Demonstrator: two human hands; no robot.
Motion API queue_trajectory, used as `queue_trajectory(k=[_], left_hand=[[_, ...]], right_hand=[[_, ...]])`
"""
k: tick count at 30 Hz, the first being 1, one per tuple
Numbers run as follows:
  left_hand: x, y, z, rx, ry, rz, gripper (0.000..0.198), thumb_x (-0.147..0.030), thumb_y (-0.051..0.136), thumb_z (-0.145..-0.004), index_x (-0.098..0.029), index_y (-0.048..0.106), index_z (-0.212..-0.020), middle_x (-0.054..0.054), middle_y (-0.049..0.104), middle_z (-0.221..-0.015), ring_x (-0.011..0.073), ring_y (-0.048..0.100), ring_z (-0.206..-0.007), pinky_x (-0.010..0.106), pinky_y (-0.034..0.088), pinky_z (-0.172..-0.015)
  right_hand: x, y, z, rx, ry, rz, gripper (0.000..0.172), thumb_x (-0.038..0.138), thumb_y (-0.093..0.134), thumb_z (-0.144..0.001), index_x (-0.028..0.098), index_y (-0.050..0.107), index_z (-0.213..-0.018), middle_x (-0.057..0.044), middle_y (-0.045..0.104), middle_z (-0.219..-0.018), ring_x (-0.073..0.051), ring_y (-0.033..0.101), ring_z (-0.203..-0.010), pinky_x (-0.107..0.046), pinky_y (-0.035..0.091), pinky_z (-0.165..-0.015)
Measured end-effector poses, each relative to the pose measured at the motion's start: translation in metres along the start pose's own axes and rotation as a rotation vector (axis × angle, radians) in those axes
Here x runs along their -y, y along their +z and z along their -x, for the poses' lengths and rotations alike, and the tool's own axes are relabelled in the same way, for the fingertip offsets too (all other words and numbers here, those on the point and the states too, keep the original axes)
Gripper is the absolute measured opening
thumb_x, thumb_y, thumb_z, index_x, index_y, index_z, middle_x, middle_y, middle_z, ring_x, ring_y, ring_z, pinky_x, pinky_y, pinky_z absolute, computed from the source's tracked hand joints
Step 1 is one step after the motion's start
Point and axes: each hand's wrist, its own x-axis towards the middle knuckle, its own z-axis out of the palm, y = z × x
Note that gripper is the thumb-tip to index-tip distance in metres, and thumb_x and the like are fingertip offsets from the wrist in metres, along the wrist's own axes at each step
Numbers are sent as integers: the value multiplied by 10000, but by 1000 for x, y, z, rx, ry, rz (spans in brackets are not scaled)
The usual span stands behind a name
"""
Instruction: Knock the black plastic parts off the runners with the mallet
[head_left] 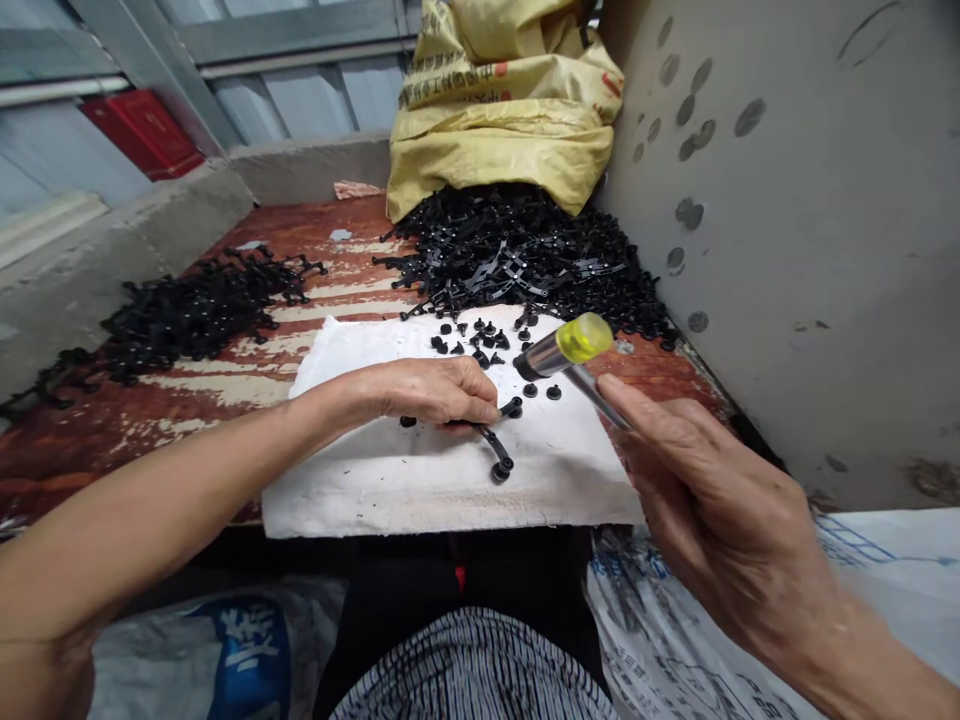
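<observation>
My left hand (450, 390) is closed on a black plastic bracket (495, 440) with curved arms, pressing it down on the white cloth-like pad (337, 490). Two of the bracket's ends stick out past my fingers; the rest is hidden under the hand. In my right hand (712, 490) is a mallet (559, 348) with a clear yellow face, held raised just right of the bracket. Its black lower face hangs over the pad. Small black round caps with stems (487, 340) lie scattered behind my left hand, and a few sit beneath the mallet head.
A large heap of black brackets (525, 250) spills from a yellow woven sack (502, 130) at the back. Another pile of black brackets (195, 305) lies to the left on the worn red board (330, 270). A grey panel (810, 230) rises along the right side.
</observation>
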Motion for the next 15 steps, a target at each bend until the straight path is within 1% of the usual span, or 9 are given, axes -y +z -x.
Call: queue_trajectory(k=[2, 4, 6, 9, 10, 11, 12, 14, 15], left_hand=[[0, -1, -1, 18, 1, 3, 299, -245, 541, -827, -183, 454, -548, -56, 376, -454, 57, 286, -384, 211, 205, -373], [0, -2, -1, 42, 5, 33, 312, -246, 537, -836, -181, 453, -542, -54, 379, -453, 55, 284, -387, 209, 201, -378], [1, -3, -2, 55, 16, 56, 322, -241, 529, -842, -178, 455, -535, -52, 380, -452, 54, 280, -388, 208, 198, -382], [2, -3, -2, 54, 28, 40, 326, -235, 516, -850, -175, 468, -532, -47, 390, -452, 54, 278, -388, 209, 200, -381], [2, -3, -2, 50, 29, 32, 328, -238, 512, -853, -175, 471, -534, -45, 393, -454, 54, 280, -388, 209, 202, -381], [2, -3, -2, 43, 29, 25, 328, -241, 510, -855, -176, 471, -536, -44, 396, -454, 55, 285, -390, 209, 205, -381], [2, -2, -2, 36, 29, 23, 323, -242, 512, -853, -177, 472, -540, -44, 398, -455, 56, 291, -392, 210, 209, -383], [4, -1, -3, 22, 32, 33, 310, -240, 524, -839, -180, 467, -541, -45, 398, -452, 59, 302, -393, 212, 215, -387], [5, 0, -3, 17, 38, 42, 305, -239, 529, -833, -182, 464, -540, -45, 400, -452, 60, 304, -394, 214, 216, -389]], right_hand=[[-2, 1, 0, 21, -18, 60, 656, 29, 442, -899, 325, 405, -1483, -58, 652, -969, -172, 681, -746, -244, 546, -526], [-3, 1, 0, 99, -29, 137, 594, 59, 432, -906, 279, 446, -1458, -49, 656, -900, -163, 665, -655, -240, 531, -470], [-1, -3, -2, 126, -42, 143, 548, 73, 434, -914, 248, 479, -1432, -55, 664, -891, -166, 668, -657, -251, 547, -489], [9, -10, -6, -37, -41, 91, 589, 52, 452, -923, 317, 457, -1449, -61, 672, -1043, -185, 695, -872, -272, 589, -669], [11, -10, -6, -73, 11, 115, 609, 54, 452, -929, 351, 438, -1460, -56, 664, -1110, -195, 690, -942, -300, 591, -752], [12, -10, -6, -121, 58, 142, 606, 64, 453, -933, 355, 432, -1464, -57, 659, -1105, -205, 691, -939, -326, 591, -777], [11, -8, -6, -188, 29, 167, 597, 69, 436, -933, 332, 430, -1469, -61, 658, -1035, -194, 695, -837, -304, 591, -682], [6, -5, -3, 79, -78, 212, 605, 66, 398, -929, 288, 393, -1492, -46, 638, -909, -146, 650, -613, -233, 516, -458], [4, -3, -2, 134, -97, 220, 579, 73, 395, -932, 275, 415, -1474, -31, 628, -847, -131, 613, -536, -219, 470, -394]])
